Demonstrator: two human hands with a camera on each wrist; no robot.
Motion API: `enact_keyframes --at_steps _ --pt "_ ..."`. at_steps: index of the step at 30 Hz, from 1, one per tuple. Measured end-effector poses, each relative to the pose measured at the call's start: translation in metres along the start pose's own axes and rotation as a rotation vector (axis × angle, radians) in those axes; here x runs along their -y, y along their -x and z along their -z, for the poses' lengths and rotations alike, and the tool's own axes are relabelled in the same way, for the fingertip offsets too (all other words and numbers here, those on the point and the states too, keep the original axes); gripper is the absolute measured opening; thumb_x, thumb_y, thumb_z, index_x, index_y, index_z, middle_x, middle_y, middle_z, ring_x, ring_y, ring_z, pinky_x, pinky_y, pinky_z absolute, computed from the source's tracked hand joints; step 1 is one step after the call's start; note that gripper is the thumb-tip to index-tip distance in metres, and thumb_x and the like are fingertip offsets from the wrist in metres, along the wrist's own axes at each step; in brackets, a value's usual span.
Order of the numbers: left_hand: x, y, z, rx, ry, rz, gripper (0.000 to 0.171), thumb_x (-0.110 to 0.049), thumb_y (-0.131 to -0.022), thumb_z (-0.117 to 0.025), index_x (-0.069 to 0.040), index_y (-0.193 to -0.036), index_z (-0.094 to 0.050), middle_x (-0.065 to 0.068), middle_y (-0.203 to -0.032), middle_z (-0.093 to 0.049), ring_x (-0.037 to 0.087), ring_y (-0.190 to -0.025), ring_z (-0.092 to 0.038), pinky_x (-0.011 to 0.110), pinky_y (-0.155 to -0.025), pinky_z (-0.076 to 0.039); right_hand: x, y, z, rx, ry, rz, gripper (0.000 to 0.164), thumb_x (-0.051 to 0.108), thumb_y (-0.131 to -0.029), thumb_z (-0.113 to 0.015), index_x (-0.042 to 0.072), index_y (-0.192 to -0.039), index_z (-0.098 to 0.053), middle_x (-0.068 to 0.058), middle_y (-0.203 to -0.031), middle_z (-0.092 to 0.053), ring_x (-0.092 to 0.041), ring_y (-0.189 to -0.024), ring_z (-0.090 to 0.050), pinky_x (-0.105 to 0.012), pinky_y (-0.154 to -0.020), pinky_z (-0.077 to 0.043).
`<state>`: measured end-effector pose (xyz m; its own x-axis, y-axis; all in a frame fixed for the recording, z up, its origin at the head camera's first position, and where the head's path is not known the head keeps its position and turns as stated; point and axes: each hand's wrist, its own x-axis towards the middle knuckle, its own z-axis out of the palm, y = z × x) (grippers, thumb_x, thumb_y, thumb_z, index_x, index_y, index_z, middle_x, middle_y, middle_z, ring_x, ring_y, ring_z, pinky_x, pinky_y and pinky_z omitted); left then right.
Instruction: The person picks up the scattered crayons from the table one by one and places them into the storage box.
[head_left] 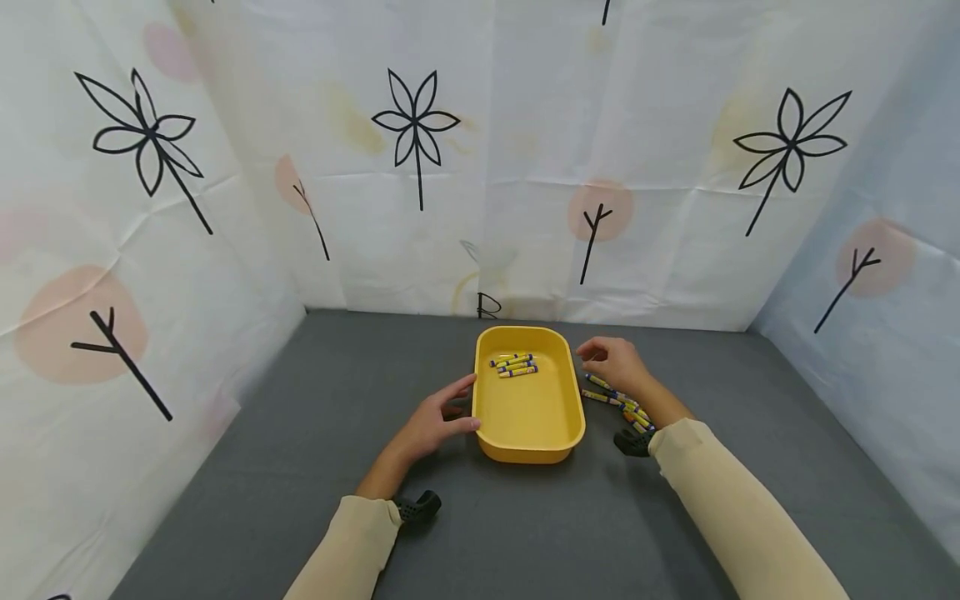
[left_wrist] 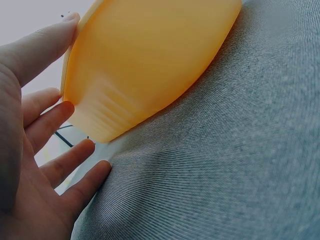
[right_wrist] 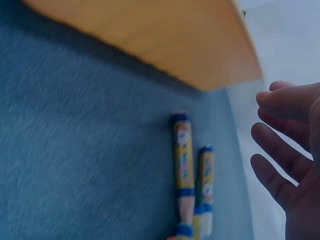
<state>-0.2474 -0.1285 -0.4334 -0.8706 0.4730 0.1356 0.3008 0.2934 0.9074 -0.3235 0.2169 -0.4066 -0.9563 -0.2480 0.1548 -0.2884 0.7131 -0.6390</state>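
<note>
A yellow plastic tray (head_left: 528,417) stands on the grey cloth, and several yellow-wrapped crayons (head_left: 518,372) with blue ends lie side by side towards its far left. My left hand (head_left: 429,427) touches the tray's left rim with thumb and fingertips, the fingers spread and fairly straight. Above the table just right of the tray hovers my right hand (head_left: 621,365), fingers loosely bent, with nothing visible between them. Beneath it is a loose pile of more crayons (head_left: 602,397), partly hidden by the wrist. In the right wrist view, two crayons (right_wrist: 183,160) lie beside the tray's wall (right_wrist: 165,35).
Dark grey cloth (head_left: 315,400) covers the table. White fabric walls (head_left: 510,242) with printed flowers and trees enclose the back and both sides. Each wrist carries a black strap with a small device (head_left: 420,506).
</note>
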Motion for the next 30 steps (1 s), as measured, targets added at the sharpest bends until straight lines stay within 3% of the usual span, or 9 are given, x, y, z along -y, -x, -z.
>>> enact_keyframes --at_steps 11,16,21,26,30 --pt "0.002 0.001 0.001 0.001 -0.007 0.003 0.07 -0.018 -0.092 -0.067 -0.006 -0.152 -0.032 0.018 -0.153 -0.033 0.044 -0.132 -0.039 0.057 -0.103 -0.037 -0.03 0.012 -0.003 0.031 0.0 -0.097 0.024 0.003 -0.092 -0.065 -0.006 -0.114 -0.065 -0.02 -0.106 -0.065 -0.037 -0.098 -0.061 -0.046 -0.079 -0.054" --pt "0.002 0.001 0.002 -0.001 0.006 -0.007 0.073 -0.023 -0.091 -0.069 -0.004 -0.152 -0.033 0.018 -0.153 -0.033 0.044 -0.133 -0.038 0.057 -0.103 -0.038 -0.042 0.013 -0.005 0.024 0.012 -0.118 0.024 0.006 -0.09 -0.068 -0.003 -0.113 -0.067 -0.017 -0.104 -0.067 -0.036 -0.097 -0.062 -0.045 -0.078 -0.054" --pt "0.002 -0.001 0.001 0.007 0.008 -0.005 0.07 -0.014 -0.092 -0.067 -0.004 -0.152 -0.032 0.018 -0.153 -0.033 0.044 -0.133 -0.037 0.058 -0.104 -0.037 -0.044 0.011 -0.009 0.014 0.027 -0.127 0.025 0.007 -0.088 -0.07 -0.002 -0.111 -0.068 -0.015 -0.1 -0.067 -0.034 -0.093 -0.061 -0.045 -0.077 -0.053" --pt "0.02 -0.007 -0.001 -0.002 0.009 -0.002 0.071 -0.013 -0.092 -0.067 -0.007 -0.153 -0.031 0.017 -0.154 -0.031 0.045 -0.134 -0.036 0.058 -0.104 -0.035 -0.041 0.01 -0.011 0.032 0.037 -0.152 0.024 0.004 -0.088 -0.068 -0.003 -0.111 -0.068 -0.009 -0.089 -0.065 -0.027 -0.081 -0.059 -0.042 -0.071 -0.051" --pt "0.036 -0.012 -0.004 -0.025 0.006 -0.007 0.071 -0.018 -0.092 -0.068 -0.013 -0.153 -0.032 0.013 -0.155 -0.031 0.041 -0.135 -0.037 0.058 -0.105 -0.035 -0.039 0.01 -0.01 0.049 0.057 -0.141 0.022 0.003 -0.088 -0.067 -0.003 -0.109 -0.069 -0.009 -0.089 -0.065 -0.026 -0.08 -0.058 -0.041 -0.069 -0.051"
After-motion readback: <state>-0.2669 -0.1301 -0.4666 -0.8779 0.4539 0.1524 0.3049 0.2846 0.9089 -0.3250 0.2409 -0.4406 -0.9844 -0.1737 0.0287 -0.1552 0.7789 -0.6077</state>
